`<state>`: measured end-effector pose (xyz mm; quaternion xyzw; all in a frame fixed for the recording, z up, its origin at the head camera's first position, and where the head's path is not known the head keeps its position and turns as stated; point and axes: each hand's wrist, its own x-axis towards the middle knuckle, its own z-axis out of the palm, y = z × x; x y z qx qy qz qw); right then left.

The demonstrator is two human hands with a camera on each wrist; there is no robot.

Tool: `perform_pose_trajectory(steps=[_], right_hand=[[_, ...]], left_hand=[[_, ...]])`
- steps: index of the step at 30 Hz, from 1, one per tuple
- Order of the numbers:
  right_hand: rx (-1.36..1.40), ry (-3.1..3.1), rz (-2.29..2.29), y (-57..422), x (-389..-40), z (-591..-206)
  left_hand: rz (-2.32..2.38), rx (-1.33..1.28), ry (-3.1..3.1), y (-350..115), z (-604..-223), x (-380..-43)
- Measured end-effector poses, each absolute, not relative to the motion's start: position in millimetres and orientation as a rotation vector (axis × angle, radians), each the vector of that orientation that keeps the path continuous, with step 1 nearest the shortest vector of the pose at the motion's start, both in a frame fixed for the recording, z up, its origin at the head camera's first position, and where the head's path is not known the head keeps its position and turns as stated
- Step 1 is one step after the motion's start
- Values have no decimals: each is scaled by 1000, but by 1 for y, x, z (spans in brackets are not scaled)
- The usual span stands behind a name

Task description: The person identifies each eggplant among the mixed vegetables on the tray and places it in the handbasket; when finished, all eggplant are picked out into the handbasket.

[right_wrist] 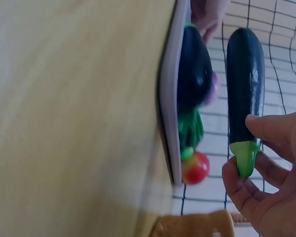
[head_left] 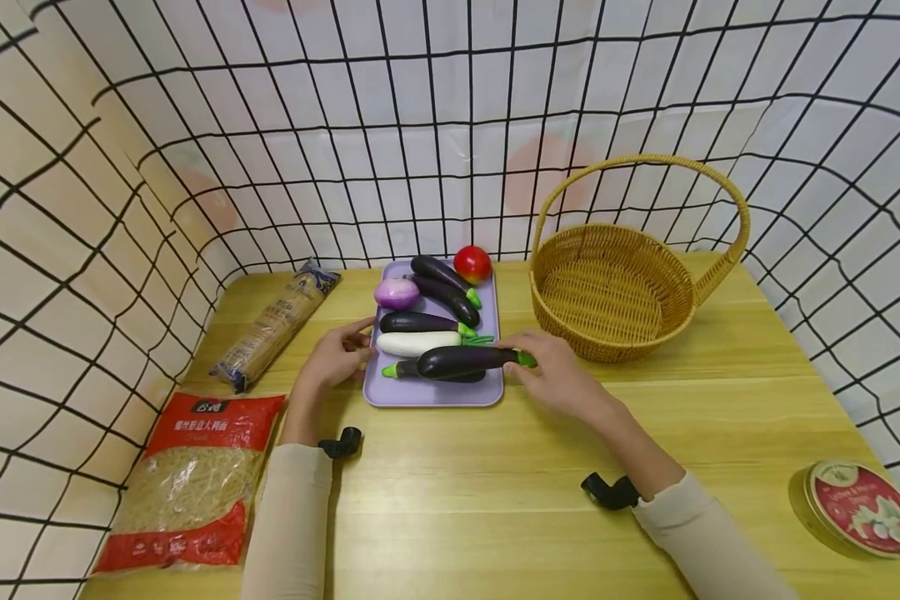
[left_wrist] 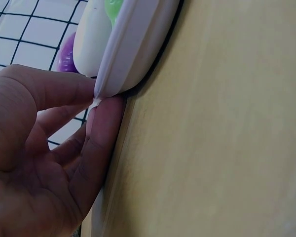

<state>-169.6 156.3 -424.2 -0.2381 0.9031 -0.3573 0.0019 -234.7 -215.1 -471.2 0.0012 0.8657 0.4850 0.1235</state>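
My right hand (head_left: pixel 558 375) grips an eggplant (head_left: pixel 461 360) by its green stem end. In the right wrist view this eggplant (right_wrist: pixel 245 84) is raised above the tray, apart from the other vegetables. At the lilac tray's (head_left: pixel 420 396) left rim, my left hand (head_left: pixel 333 354) pinches the edge between thumb and fingers, as the left wrist view shows. On the tray lie a white radish (head_left: pixel 416 342), a purple onion (head_left: pixel 396 293), a red round fruit (head_left: pixel 472 264) and several more eggplants (head_left: pixel 416 322). One eggplant (head_left: pixel 405 370) is partly hidden beneath the held one.
A wicker basket (head_left: pixel 615 350) with a tall handle stands right of the tray. To the left lie a pack of dry noodles (head_left: pixel 273 329) and a red pasta bag (head_left: pixel 187 483). A round tin (head_left: pixel 862 508) sits at the right. Black wire grid (head_left: pixel 435 125) walls surround the table.
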Motion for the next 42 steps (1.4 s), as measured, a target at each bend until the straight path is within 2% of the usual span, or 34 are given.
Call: perform_pose_trajectory(steps=[15, 24, 31, 42], right_hand=[[-583, 3027, -1162, 224, -189, -399], [-385, 3085, -1094, 266, -200, -394], [-283, 3086, -1038, 296, -223, -396], [-136, 3023, -919, 316, -269, -410]], left_hand=[[1437, 12, 2519, -217, -473, -234], [1433, -4, 2526, -216, -471, -235], [1443, -36, 2533, -213, -470, -235], [1437, 4, 2560, -212, -471, -235]])
